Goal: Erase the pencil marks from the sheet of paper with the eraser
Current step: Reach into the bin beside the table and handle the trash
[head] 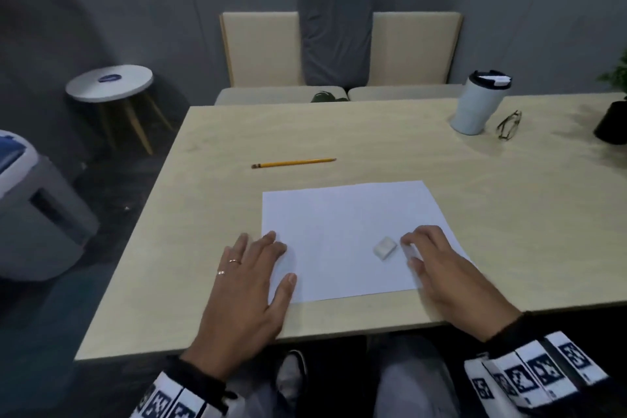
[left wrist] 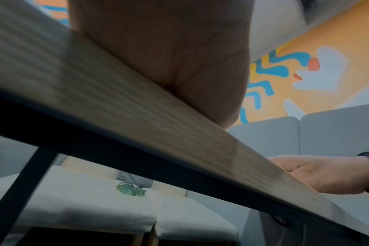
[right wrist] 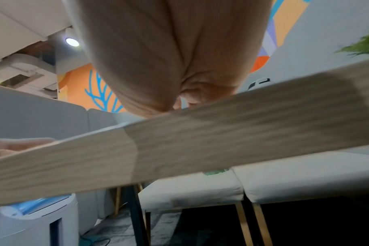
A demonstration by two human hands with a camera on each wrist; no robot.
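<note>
A white sheet of paper [head: 342, 227] lies on the wooden table [head: 509, 214] near its front edge; no pencil marks show on it from here. A small white eraser [head: 385, 248] lies loose on the sheet's right part. My right hand [head: 429, 256] rests just right of the eraser with its fingers loosely curled, a small gap away and holding nothing. My left hand [head: 259, 266] lies flat, fingers spread, with its fingertips and thumb on the sheet's left edge. The wrist views show only each palm [left wrist: 169, 58] [right wrist: 169, 58] above the table's edge.
A yellow pencil [head: 293, 163] lies beyond the sheet. At the far right stand a white tumbler [head: 475, 105], folded glasses [head: 509, 125] and a black plant pot [head: 614, 124]. A cushioned bench [head: 339, 54] sits behind the table, a round stool [head: 108, 83] and an appliance [head: 34, 214] at the left.
</note>
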